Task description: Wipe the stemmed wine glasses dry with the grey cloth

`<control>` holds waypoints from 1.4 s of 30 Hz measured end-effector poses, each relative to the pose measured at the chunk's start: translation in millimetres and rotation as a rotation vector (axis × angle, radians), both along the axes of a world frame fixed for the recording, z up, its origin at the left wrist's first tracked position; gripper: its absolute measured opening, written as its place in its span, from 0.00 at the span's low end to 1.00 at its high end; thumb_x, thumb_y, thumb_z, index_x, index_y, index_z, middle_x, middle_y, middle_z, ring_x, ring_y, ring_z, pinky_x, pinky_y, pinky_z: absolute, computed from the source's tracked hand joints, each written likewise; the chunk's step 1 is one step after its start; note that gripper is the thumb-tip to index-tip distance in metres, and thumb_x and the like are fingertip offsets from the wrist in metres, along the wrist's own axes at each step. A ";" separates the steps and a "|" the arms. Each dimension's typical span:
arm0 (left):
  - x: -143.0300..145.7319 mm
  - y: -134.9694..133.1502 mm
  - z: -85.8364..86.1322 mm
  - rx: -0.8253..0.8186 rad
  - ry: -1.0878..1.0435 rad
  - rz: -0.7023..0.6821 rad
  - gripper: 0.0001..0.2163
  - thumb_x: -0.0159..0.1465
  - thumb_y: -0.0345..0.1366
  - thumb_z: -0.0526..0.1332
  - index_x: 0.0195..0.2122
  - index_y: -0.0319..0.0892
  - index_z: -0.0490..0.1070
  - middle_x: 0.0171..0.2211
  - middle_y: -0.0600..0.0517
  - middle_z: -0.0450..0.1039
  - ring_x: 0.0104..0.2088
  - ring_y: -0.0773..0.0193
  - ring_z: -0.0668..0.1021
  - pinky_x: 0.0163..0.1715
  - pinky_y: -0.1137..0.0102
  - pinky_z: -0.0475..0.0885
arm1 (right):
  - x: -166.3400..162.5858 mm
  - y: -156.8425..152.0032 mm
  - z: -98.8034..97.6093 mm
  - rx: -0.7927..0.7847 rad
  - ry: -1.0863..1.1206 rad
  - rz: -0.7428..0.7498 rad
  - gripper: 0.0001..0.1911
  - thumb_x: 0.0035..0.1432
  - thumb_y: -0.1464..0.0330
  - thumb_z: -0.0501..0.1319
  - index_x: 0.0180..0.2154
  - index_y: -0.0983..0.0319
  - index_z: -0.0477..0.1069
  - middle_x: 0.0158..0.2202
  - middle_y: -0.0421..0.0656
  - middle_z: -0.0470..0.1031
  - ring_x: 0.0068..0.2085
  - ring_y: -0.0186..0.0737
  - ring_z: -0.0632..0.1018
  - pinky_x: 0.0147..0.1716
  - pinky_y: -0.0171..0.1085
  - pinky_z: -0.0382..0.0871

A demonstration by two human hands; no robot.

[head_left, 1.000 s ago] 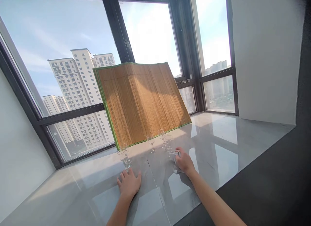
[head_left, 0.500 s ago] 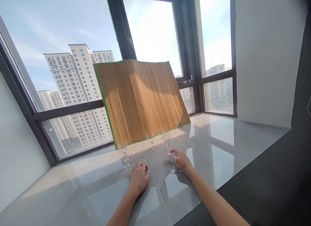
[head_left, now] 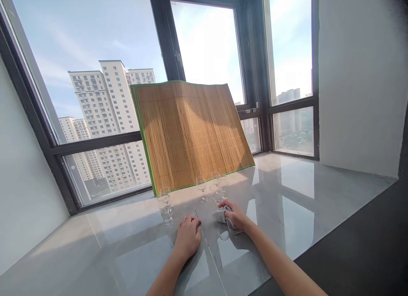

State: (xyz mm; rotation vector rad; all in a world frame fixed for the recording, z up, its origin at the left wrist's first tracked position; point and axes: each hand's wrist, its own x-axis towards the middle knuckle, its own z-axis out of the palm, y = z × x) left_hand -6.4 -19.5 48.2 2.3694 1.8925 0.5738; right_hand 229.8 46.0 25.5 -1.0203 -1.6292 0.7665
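My right hand point(head_left: 235, 215) is closed around a crumpled white cloth point(head_left: 221, 215) low over the glossy sill. Below the cloth shows a faint clear rounded outline point(head_left: 224, 235); whether this is glass or a reflection I cannot tell. Resting on the sill, my left hand point(head_left: 188, 234) has its fingers curled, and anything under them is hidden. Beyond it stand stemmed glasses, a front one point(head_left: 164, 202) overlapping another behind. Several more stand past the cloth, among them one glass point(head_left: 201, 186) set slightly apart and a nearer glass point(head_left: 216, 193).
Behind the glasses a bamboo mat point(head_left: 197, 134) with green edging leans against the dark window frame point(head_left: 167, 37). The pale tiled sill point(head_left: 127, 241) has a seam between my hands. A white wall point(head_left: 357, 83) bounds the right side; the sill's front edge drops to a dark area point(head_left: 344, 253).
The view has shifted, so most of the scene sits slightly farther right and lower. My right hand and the cloth have turned a little, with more cloth showing. My left hand keeps its curled pose.
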 end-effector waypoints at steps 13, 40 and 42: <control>6.1 9.7 -1.8 0.040 -0.135 -0.144 0.23 0.63 0.32 0.50 0.57 0.50 0.72 0.60 0.49 0.65 0.58 0.57 0.68 0.61 0.60 0.61 | -17.8 -3.3 1.4 -0.130 -0.076 0.151 0.25 0.41 0.75 0.54 0.41 0.58 0.80 0.41 0.43 0.81 0.45 0.47 0.78 0.49 0.44 0.69; -31.9 -2.6 -8.8 -0.069 0.056 0.368 0.23 0.66 0.40 0.49 0.57 0.35 0.69 0.61 0.37 0.64 0.62 0.48 0.66 0.61 0.58 0.61 | -44.7 -6.1 8.4 -0.096 -0.281 -0.033 0.19 0.49 0.72 0.53 0.42 0.59 0.77 0.41 0.44 0.80 0.43 0.43 0.77 0.43 0.37 0.66; -36.4 -8.1 -4.9 -0.119 0.136 0.415 0.25 0.65 0.43 0.50 0.60 0.36 0.67 0.62 0.36 0.63 0.61 0.45 0.67 0.59 0.53 0.62 | -35.4 -6.5 11.1 -0.105 -0.373 -0.230 0.21 0.52 0.71 0.52 0.46 0.59 0.75 0.46 0.46 0.78 0.46 0.45 0.76 0.43 0.38 0.66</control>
